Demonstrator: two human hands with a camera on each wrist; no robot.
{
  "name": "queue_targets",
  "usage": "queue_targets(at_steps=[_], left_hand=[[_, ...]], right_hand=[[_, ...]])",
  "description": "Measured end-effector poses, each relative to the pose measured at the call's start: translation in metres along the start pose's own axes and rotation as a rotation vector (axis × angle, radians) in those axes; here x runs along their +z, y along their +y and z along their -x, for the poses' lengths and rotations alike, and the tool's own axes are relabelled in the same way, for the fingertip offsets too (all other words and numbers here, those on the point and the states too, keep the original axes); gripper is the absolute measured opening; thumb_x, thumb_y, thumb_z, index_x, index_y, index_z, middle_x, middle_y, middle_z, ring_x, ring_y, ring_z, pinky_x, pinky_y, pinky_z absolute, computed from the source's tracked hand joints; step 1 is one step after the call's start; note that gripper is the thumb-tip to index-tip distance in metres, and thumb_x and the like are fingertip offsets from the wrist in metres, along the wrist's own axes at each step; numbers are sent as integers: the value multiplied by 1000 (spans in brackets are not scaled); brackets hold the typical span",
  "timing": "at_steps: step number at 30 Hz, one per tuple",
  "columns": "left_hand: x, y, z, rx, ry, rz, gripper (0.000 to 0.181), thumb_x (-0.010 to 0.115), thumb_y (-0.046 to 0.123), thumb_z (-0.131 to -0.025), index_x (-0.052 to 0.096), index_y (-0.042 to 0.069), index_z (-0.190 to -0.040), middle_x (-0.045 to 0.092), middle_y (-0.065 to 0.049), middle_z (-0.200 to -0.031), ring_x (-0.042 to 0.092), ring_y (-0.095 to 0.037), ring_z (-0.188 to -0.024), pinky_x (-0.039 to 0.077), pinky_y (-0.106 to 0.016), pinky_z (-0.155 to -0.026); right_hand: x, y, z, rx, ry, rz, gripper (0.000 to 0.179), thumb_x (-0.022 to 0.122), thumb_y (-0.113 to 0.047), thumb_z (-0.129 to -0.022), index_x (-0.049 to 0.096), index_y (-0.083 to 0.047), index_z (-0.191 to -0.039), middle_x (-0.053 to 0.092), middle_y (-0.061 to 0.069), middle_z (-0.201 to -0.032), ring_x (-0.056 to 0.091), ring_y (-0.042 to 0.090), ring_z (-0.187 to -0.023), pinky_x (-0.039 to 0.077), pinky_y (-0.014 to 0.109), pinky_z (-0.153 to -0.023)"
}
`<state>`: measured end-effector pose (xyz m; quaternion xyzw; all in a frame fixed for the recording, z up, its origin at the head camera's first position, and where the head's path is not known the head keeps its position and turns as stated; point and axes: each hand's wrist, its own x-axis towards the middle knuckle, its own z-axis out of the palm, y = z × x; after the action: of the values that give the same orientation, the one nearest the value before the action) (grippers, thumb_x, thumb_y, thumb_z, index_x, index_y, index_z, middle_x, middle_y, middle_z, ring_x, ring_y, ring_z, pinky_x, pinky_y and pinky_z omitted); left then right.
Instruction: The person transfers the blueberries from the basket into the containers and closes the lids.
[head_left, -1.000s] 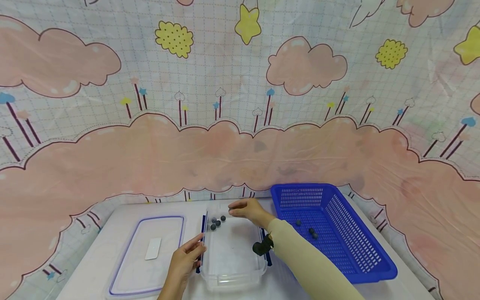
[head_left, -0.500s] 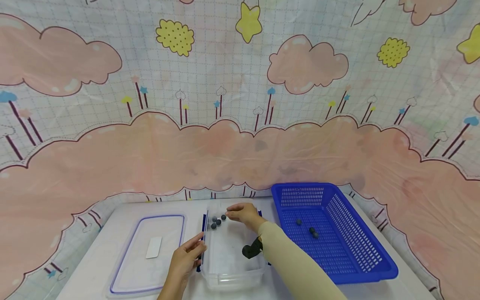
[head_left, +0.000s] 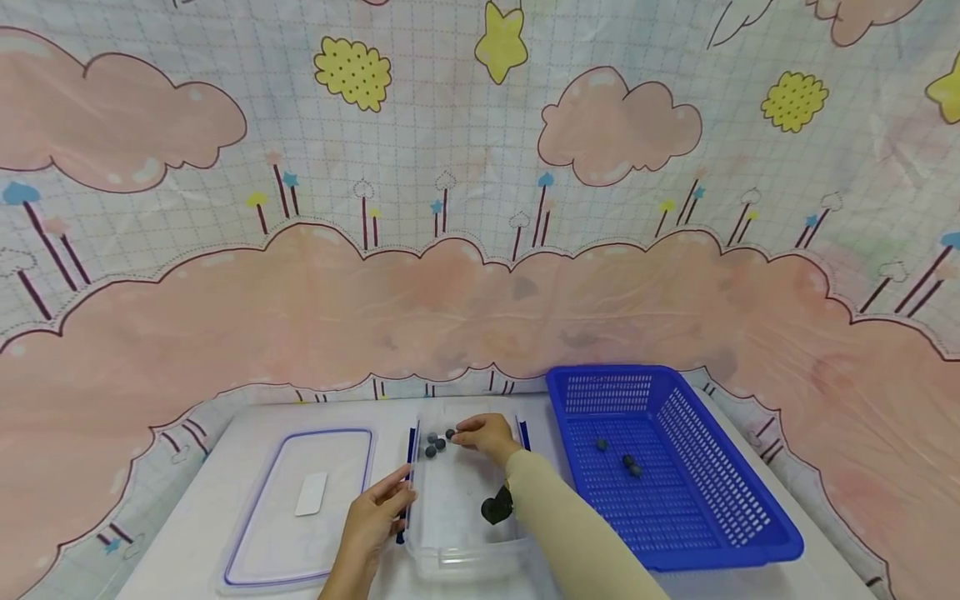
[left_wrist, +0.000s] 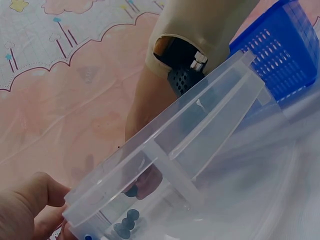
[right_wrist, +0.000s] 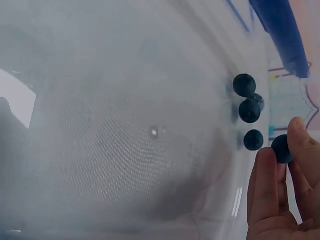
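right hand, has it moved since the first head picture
Yes: in the head view, the right hand has shifted left and lower against the clear box.

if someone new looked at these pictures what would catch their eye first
The bright blue basket would probably win, standing right of the clear box. Next comes the cloud-printed backdrop, filling the upper part of the head view. Then, the right grip, pinching a dark ball at the box's far end.
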<state>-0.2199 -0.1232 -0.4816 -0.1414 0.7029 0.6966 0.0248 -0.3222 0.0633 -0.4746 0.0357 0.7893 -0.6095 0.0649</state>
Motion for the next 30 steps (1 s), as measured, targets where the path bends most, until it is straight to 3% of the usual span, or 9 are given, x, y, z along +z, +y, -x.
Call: queue_targets(at_steps=[14, 23, 30], left_hand=[[1, 0, 0, -2, 9, -48, 49, 72, 7, -84, 63, 8, -132, 64, 7, -92, 56, -9, -76, 50, -20, -57], [3, 1, 0, 9, 6, -47, 48, 71, 6, -84, 63, 7, -132, 64, 9, -91, 55, -9, -76, 50, -20, -57], [1, 0, 0, 1, 12, -50, 48, 72, 7, -84, 63, 7, -132, 64, 8, -91, 55, -10, -76, 50, -20, -58]], right_hand=[[4, 12, -13, 37, 15, 47, 21, 80, -1, -78, 74, 2, -99, 72, 8, -90, 68, 13, -75, 59, 30, -76], [1, 6, -5, 5, -6, 49, 16, 79, -1, -79, 74, 1, -94, 71, 7, -86, 69, 14, -74, 58, 27, -72], [3, 3, -2, 3, 11, 68, 23, 78, -2, -81, 73, 5, -102, 72, 11, -91, 69, 16, -79, 59, 31, -77]])
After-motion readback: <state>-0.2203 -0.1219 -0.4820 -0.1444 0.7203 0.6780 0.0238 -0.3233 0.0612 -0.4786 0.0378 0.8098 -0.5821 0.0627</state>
